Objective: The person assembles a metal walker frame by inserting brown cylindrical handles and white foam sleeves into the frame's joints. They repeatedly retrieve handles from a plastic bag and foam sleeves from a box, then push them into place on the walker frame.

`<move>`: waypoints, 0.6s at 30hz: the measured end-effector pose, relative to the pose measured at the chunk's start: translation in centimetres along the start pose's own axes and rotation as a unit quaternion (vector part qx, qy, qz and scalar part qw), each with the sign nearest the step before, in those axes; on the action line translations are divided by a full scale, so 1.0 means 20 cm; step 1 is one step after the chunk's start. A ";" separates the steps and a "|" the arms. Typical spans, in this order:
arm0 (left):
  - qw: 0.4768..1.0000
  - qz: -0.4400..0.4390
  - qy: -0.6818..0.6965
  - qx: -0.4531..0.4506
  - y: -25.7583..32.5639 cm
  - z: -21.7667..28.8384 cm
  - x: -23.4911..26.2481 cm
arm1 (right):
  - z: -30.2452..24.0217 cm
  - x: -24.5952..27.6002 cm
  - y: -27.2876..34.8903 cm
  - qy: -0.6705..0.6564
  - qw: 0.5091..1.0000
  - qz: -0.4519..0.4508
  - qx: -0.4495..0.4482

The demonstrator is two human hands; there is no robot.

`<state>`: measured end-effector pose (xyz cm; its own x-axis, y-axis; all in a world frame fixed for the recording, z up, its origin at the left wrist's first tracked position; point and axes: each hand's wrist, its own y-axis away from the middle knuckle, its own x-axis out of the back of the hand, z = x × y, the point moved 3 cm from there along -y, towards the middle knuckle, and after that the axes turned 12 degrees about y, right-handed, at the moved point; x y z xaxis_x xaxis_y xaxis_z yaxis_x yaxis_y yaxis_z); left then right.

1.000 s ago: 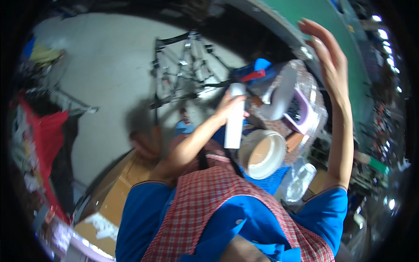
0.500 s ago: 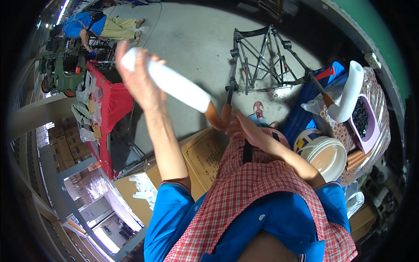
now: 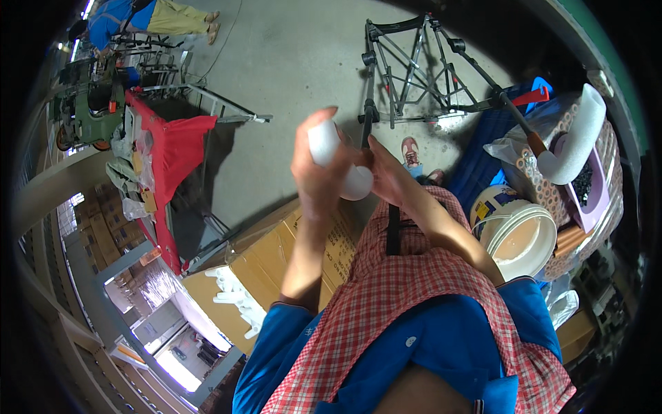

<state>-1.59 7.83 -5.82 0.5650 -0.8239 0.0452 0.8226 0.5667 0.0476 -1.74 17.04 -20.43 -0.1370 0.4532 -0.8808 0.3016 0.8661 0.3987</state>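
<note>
A white foam sleeve (image 3: 324, 143) covers the curved handle of a dark folding metal frame (image 3: 414, 72). My left hand (image 3: 310, 169) is wrapped round the upper part of the sleeve, its fingers somewhat blurred. My right hand (image 3: 392, 176) grips the handle's brown stem (image 3: 363, 157), just beside the bend, with its fingertips partly hidden. On the frame's right side, a second handle wears a similar white foam sleeve (image 3: 585, 134), with a brown piece showing below it.
A cardboard box (image 3: 265, 265) holding several white foam tubes (image 3: 234, 297) is at lower left. A red cloth-covered stand (image 3: 165, 152) stands farther left. To the right are a white bucket (image 3: 518, 265), a purple tray of black pieces (image 3: 601, 190) and wrapped brown tubes (image 3: 534, 179). Another person (image 3: 158, 17) stands far left.
My left hand has come down and right, pushing the foam sleeve along the handle and over its brown bend. My right hand stays by the stem.
</note>
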 end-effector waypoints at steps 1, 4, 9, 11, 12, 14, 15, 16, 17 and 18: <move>0.999 -0.003 -0.024 -0.040 0.06 -0.06 0.02 | 0.04 0.05 -0.01 -0.003 1.000 -0.008 0.007; 0.994 0.035 0.011 -0.102 0.20 -0.21 0.02 | 0.05 0.07 -0.02 0.010 1.000 -0.010 0.002; 0.992 0.010 0.128 0.010 0.23 -0.22 0.08 | 0.02 0.08 -0.05 0.111 0.992 -0.036 -0.049; 0.993 -0.029 0.114 -0.021 0.16 -0.13 0.03 | -0.07 0.10 -0.01 0.302 0.943 0.059 -0.128; 0.994 -0.023 0.105 -0.035 0.12 -0.05 0.03 | -0.09 0.20 0.01 0.349 0.933 0.027 -0.081; 0.970 0.044 -0.071 -0.228 -0.02 0.11 0.05 | -0.19 0.46 0.13 0.290 0.951 0.106 0.004; 0.974 0.118 0.014 -0.192 -0.05 0.24 -0.05 | -0.26 0.59 0.22 0.178 0.963 0.197 0.046; 0.971 0.078 0.090 -0.207 -0.07 0.34 -0.23 | -0.32 0.72 0.31 0.064 0.956 0.272 0.085; 0.961 0.041 0.165 -0.219 -0.08 0.41 -0.44 | -0.36 0.94 0.39 -0.039 0.919 0.351 0.174; 0.965 -0.008 0.117 -0.234 -0.08 0.41 -0.68 | -0.42 1.12 0.47 -0.131 0.886 0.386 0.223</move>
<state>-11.14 18.30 1.58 0.5054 -0.8437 -0.1811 0.7402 0.5317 -0.4115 -9.86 37.16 -34.19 0.4780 0.7585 -0.4429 0.5613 0.1240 0.8182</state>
